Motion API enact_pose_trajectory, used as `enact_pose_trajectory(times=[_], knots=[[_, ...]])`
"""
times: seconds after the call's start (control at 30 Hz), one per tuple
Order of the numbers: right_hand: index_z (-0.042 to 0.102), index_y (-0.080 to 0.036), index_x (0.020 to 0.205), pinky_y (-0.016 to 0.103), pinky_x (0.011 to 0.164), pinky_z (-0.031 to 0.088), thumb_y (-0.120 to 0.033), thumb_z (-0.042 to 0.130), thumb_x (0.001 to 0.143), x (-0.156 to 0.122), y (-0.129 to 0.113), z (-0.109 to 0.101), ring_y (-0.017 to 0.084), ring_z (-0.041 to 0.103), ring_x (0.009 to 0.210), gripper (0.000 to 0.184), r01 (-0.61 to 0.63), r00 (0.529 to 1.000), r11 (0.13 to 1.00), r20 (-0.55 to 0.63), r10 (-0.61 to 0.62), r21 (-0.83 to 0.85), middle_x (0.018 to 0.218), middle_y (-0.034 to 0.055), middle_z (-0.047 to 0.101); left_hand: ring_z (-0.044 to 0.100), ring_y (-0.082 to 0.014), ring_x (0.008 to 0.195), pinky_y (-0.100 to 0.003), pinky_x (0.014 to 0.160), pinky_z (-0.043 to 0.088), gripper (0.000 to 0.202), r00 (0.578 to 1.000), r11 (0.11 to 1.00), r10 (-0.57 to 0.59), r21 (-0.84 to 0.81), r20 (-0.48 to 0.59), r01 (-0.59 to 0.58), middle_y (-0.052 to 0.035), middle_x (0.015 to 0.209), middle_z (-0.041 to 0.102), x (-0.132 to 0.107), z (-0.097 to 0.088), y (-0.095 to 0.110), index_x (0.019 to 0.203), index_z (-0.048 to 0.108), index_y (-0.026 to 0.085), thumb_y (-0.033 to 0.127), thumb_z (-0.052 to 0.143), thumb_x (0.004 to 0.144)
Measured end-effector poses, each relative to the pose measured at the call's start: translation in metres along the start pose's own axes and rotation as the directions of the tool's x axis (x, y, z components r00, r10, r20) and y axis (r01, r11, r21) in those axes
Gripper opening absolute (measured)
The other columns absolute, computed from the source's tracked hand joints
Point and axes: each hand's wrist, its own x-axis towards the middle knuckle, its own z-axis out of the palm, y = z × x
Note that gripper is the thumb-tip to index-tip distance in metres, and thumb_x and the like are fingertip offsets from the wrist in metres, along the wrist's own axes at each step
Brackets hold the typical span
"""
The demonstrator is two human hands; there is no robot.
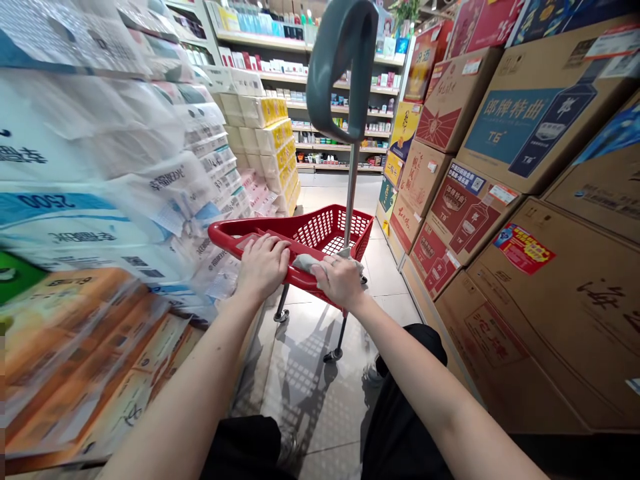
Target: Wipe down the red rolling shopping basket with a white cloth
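A red plastic shopping cart (226, 233) with lattice sides stands in front of me on thin legs with casters. My left hand (263, 263) is closed over its near rim, towards the left corner. My right hand (342, 283) holds a crumpled light grey cloth (306, 263) against the same rim, further right. The cloth sticks out on both sides of my fingers. A metal pole (352, 187) rises by the cart's right side and carries a dark grey loop handle (320, 80). My fingertips are partly hidden beneath the rim and cloth.
Stacked tissue packs (90, 113) crowd the left side, with orange packs (75, 353) below. Cardboard boxes (530, 113) form a wall on the right. Shelves of small goods (280, 73) stand at the far end. Tiled floor (320, 427) runs between the stacks.
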Motion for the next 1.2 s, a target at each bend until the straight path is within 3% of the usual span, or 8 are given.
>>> enact_pose_trajectory(times=[0.23,0.37,0.53,0.7,0.8,0.97,1.1,1.2], knots=[[0.060,-0.017,0.065,0.023,0.062,0.034,-0.041,0.020,0.100,0.007,0.044,-0.009,0.010,0.054,0.060,0.058,-0.128,0.987,0.976,0.116,0.109,0.173,0.062,0.0019,0.060,0.052,-0.0239,0.101,-0.041,0.095,0.035,0.042,0.990,0.992,0.122,0.000,0.064,-0.123,-0.0085,0.105,0.063,0.012,-0.006,0.007,0.104,0.065,0.022,0.039,0.030,0.091],[0.062,-0.015,0.069,0.023,0.063,0.038,-0.039,0.014,0.100,-0.003,0.058,-0.022,0.011,0.054,0.060,0.063,-0.146,0.985,0.972,0.124,0.124,0.187,0.064,0.0031,0.061,0.050,-0.0252,0.096,-0.043,0.087,0.037,0.043,0.996,0.996,0.078,0.032,0.048,-0.080,-0.0075,0.096,0.063,0.015,-0.005,0.014,0.094,0.068,0.025,0.040,0.028,0.091],[0.060,-0.019,0.118,0.041,0.098,0.036,-0.038,0.037,0.096,-0.035,0.030,-0.034,0.022,0.051,0.112,0.037,0.075,0.997,0.997,-0.011,-0.075,0.016,0.115,0.0107,0.061,0.052,-0.0246,0.097,-0.043,0.093,0.035,0.043,0.999,0.996,0.033,0.078,-0.023,-0.031,-0.0082,0.098,0.064,0.013,0.004,0.031,0.096,0.068,0.023,0.038,0.028,0.092],[0.043,-0.023,0.138,0.053,0.108,0.022,-0.044,0.045,0.092,-0.045,0.000,-0.030,0.030,0.035,0.129,0.051,-0.017,0.999,0.990,-0.042,0.011,-0.142,0.135,0.0136,0.048,0.054,-0.0249,0.098,-0.044,0.099,0.031,0.044,0.999,0.993,0.031,0.119,-0.037,-0.027,-0.0093,0.097,0.067,0.016,0.009,0.036,0.096,0.068,0.020,0.036,0.027,0.092],[0.051,-0.017,0.132,0.045,0.102,0.031,-0.047,0.040,0.094,-0.028,0.006,-0.029,0.028,0.052,0.112,0.049,-0.074,0.997,0.984,0.022,0.079,-0.164,0.112,0.0149,0.062,0.055,-0.0249,0.096,-0.044,0.097,0.032,0.044,0.999,0.993,0.020,0.121,-0.049,-0.014,-0.0097,0.096,0.067,0.018,0.010,0.039,0.097,0.067,0.020,0.036,0.026,0.092],[0.071,-0.013,0.085,0.038,0.074,0.042,-0.046,0.033,0.096,0.008,0.024,-0.032,0.025,0.064,0.077,0.052,-0.227,0.942,0.948,0.198,0.272,-0.223,0.077,0.0150,0.068,0.055,-0.0251,0.093,-0.044,0.095,0.033,0.044,0.997,0.987,0.013,0.158,-0.075,-0.001,-0.0091,0.093,0.067,0.020,0.012,0.050,0.096,0.068,0.021,0.036,0.027,0.092],[0.070,-0.013,0.078,0.034,0.064,0.042,-0.046,0.034,0.095,0.031,0.037,-0.033,0.025,0.065,0.071,0.052,-0.322,0.857,0.911,0.331,0.396,-0.256,0.078,0.0146,0.070,0.054,-0.0252,0.092,-0.044,0.094,0.032,0.042,0.995,0.985,0.004,0.172,-0.097,0.013,-0.0087,0.091,0.066,0.021,0.016,0.059,0.096,0.067,0.022,0.036,0.028,0.092],[0.070,-0.016,0.077,0.032,0.063,0.041,-0.050,0.040,0.092,0.045,0.048,-0.032,0.024,0.064,0.072,0.047,-0.301,0.816,0.925,0.438,0.377,-0.233,0.081,0.0123,0.070,0.054,-0.0259,0.093,-0.045,0.094,0.032,0.042,0.994,0.987,-0.020,0.155,-0.107,0.036,-0.0097,0.092,0.066,0.021,0.018,0.063,0.096,0.067,0.022,0.036,0.028,0.091]])
